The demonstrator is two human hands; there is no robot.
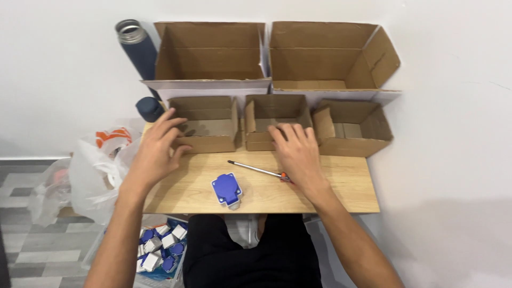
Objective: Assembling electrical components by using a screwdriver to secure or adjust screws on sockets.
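On the wooden table [330, 192], the left hand [157, 146] is spread open with nothing in it, fingertips touching the front wall of the left small cardboard box [205, 124]. The right hand [298, 149] lies flat and open, holding nothing, its fingers at the front of the middle small box [272, 120] and its palm over the handle end of a screwdriver [253, 168]. A blue socket [228, 190] sits near the table's front edge, between the two hands.
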